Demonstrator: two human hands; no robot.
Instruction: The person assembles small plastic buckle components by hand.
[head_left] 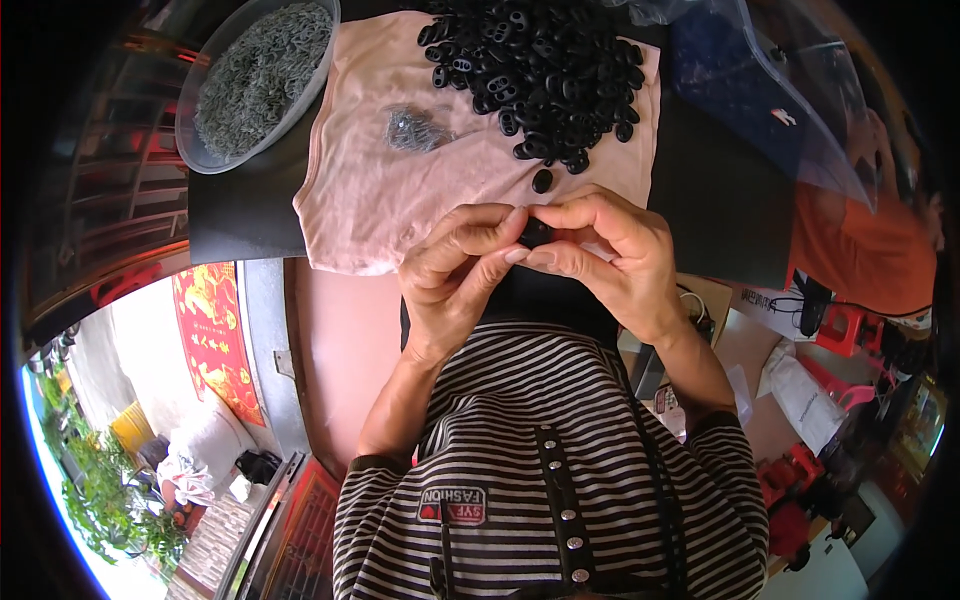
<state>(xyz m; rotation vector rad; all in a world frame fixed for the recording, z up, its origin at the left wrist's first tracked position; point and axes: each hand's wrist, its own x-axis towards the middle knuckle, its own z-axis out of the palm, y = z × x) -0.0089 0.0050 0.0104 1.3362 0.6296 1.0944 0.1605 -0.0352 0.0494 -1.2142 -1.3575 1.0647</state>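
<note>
Close above the near edge of a pink cloth (350, 190), both my hands meet around a small black plastic cord lock (537, 233). My right hand (625, 250) grips it between thumb and forefinger. From the other side, my left hand (455, 265) has its thumb and fingertips closed at the cord lock's left edge. Whether a smaller part sits between the fingers is hidden. Just beyond the fingertips, one loose black cord lock (543, 181) lies on the cloth. Farther back spreads a large heap of black cord locks (540, 75), several showing two holes.
A small pile of metal springs (415, 129) lies on the cloth, left of the heap. At the far left stands a clear round tub (183, 125) full of springs. Clear plastic bags (740, 60) lie at the far right, and a person in orange (870, 245) is beside the table.
</note>
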